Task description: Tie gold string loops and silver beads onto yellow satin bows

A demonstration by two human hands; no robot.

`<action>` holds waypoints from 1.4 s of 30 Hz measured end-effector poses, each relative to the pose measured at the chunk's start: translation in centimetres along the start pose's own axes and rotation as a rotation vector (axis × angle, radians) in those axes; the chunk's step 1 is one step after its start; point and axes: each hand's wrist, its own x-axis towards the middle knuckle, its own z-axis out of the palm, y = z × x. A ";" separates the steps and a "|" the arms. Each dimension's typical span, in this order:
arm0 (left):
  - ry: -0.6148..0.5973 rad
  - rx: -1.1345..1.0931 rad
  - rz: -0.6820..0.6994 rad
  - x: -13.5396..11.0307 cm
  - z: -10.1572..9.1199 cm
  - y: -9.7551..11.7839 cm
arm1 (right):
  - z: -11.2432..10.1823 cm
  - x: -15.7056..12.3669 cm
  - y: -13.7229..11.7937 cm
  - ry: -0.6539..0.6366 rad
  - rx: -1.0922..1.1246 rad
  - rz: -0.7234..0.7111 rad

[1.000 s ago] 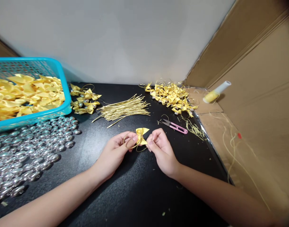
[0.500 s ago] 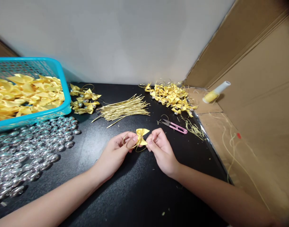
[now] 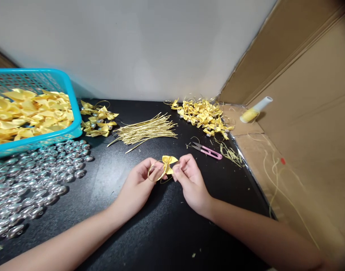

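Observation:
A yellow ribbon bow (image 3: 167, 161) with a loop of gold cord (image 3: 149, 174) is held over the black table. My left hand (image 3: 142, 176) pinches the bow's left side, and the cord loop curves over its thumb and fingers. On the other side my right hand (image 3: 190, 175) has its thumb and fingertips closed at the bow's lower right corner. Whether the right fingers grip the ribbon or a thin thread is too small to tell. A bundle of gold cords (image 3: 146, 130) lies just beyond the hands, with pink thread snips (image 3: 208, 151) to its right.
A blue basket (image 3: 73, 99) of yellow bows stands at left, with many silver beads (image 3: 45, 180) before it. Beaded bows lie in a small group (image 3: 97, 118) and a larger pile (image 3: 203, 114). Thread scraps (image 3: 231, 155) and a yellow thread spool (image 3: 250, 114) are at right.
The bow has tilted slightly between the fingers, and the right fingertips are now closer against its lower corner. The whole view has shifted a little.

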 end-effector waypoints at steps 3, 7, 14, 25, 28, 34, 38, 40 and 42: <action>-0.020 0.006 -0.016 -0.1 0.2 0.0 | 0.2 -0.1 0.0 -0.001 -0.023 -0.007; -0.008 -0.009 -0.027 0.1 0.0 0.1 | 0.2 0.0 -0.3 0.022 -0.040 0.021; -0.001 -0.078 -0.056 0.4 -0.5 0.2 | 0.0 0.0 -0.5 0.007 -0.167 0.099; 0.024 -0.006 -0.016 0.3 -0.9 0.1 | -0.4 -0.1 -1.4 0.018 -0.384 -0.052; 0.016 0.040 -0.015 0.2 -0.8 0.2 | -0.4 0.0 -1.3 0.017 -0.518 -0.076; 0.073 0.032 0.027 0.0 -1.1 -0.2 | -0.3 0.2 -1.1 0.026 -0.570 -0.071; 0.220 0.225 0.470 -0.4 -2.0 0.1 | -0.3 0.2 -1.0 0.046 -0.582 -0.061; 0.267 0.599 0.720 -0.6 -2.2 0.8 | -0.2 0.2 -1.0 0.040 -0.588 -0.059; 0.230 0.985 0.815 -0.7 -2.3 1.7 | -0.2 0.1 -1.0 0.031 -0.597 -0.057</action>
